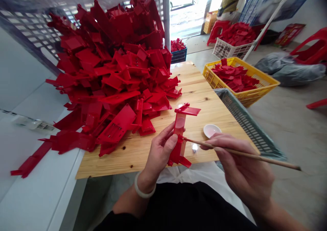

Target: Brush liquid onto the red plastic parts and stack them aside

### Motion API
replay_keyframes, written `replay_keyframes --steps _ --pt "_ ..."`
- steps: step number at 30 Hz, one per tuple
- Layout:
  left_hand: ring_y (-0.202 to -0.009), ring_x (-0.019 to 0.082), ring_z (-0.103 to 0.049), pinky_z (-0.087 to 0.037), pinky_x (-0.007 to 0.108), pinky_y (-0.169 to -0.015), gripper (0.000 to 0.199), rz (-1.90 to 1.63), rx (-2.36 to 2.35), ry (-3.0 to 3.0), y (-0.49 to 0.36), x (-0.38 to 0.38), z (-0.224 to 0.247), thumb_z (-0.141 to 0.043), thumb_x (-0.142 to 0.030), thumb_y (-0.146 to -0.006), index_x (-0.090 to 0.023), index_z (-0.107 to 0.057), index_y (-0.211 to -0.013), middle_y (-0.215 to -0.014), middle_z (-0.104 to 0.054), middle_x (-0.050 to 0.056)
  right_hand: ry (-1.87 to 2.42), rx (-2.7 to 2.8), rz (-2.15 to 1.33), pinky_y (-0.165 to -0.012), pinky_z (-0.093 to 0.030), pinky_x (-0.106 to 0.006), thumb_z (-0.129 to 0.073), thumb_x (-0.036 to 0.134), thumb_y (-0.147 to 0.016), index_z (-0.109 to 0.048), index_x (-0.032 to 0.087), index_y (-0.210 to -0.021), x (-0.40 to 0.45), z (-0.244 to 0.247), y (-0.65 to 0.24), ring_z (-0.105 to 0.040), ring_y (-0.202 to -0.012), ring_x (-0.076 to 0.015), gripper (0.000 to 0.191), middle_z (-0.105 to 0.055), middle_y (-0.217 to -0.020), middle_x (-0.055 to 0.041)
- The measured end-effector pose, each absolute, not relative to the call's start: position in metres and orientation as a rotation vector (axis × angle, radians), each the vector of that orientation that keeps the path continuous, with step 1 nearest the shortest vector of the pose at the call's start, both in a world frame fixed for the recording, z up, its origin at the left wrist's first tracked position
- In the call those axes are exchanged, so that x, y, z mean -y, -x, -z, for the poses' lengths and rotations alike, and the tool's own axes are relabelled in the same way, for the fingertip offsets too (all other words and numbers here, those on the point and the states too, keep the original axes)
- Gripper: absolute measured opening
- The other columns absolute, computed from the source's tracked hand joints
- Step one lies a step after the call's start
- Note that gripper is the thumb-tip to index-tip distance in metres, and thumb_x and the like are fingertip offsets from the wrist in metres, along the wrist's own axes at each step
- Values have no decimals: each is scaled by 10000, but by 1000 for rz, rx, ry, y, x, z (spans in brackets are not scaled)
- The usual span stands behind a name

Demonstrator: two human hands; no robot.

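Observation:
My left hand (161,149) is closed on a red plastic part (180,122), a long piece with tabs jutting out at both ends. Between the fingers of my right hand (242,171) is a thin wooden brush (238,152), held like a pen. Its tip meets the middle of the red part, near my left thumb. Just beyond my right fingers sits a small white dish (212,131) on the wooden tabletop (195,84). To the left of my left hand lies a big heap of similar red parts (120,67).
The heap spills from a tipped plastic crate (30,30). A yellow crate (265,84) and a green crate (251,128) stand off the table's right edge. Farther back are a white crate (224,50), a blue crate (179,56), a red stool (217,30) and another person (231,1).

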State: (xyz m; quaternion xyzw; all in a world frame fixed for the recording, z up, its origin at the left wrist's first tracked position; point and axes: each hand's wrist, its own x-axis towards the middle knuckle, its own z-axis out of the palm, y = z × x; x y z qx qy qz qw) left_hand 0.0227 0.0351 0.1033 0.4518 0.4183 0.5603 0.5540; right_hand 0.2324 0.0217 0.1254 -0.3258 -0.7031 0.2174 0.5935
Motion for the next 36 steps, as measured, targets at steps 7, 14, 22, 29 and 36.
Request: replay_keyframes --steps 7,14,22,29,36 --pt "-964 318 -821 -663 400 -826 584 -1220 -791 -819 -22 -37 -108 -674 -632 -1002 -150 -760 -1320 -1265 -807 176 834 1476 -545 -1043 -586 -336 -651 90 -1040 -754 248 -1196 -23 -130 -233 -751 -1012 -186 245 -789 -1037 -22" --pt "-926 296 -823 -646 346 -848 836 -1022 -499 -598 -12 -46 -93 -590 -812 -947 -51 -783 -1235 -1127 -833 213 841 1238 -857 -990 -624 -347 -662 292 -1083 -771 286 -1141 -25 -120 -233 -777 -986 -202 123 -795 -1072 -32" --pt "-1012 329 -812 -639 415 -942 879 -1017 -552 -613 -13 -42 -94 -524 -829 -966 -52 -766 -1299 -1389 -744 251 871 1248 -849 -830 -677 -320 -674 326 -1077 -778 290 -1102 -22 -123 -229 -795 -898 -200 112 -792 -1019 -30" --pt "-979 340 -811 -626 437 -952 980 -1026 -642 -659 -19 -38 -97 -419 -899 -952 -55 -793 -1279 -1147 -825 237 839 1292 -793 -822 -682 -328 -667 293 -1075 -773 271 -1096 -23 -125 -231 -801 -870 -206 110 -798 -987 -36" --pt "-909 279 -817 -625 345 -885 923 -990 -565 -619 -18 -39 -98 -500 -872 -942 -53 -817 -1228 -1027 -845 199 798 1270 -818 -832 -684 -313 -668 275 -1076 -767 265 -1102 -25 -127 -228 -813 -870 -195 103 -795 -992 -30"
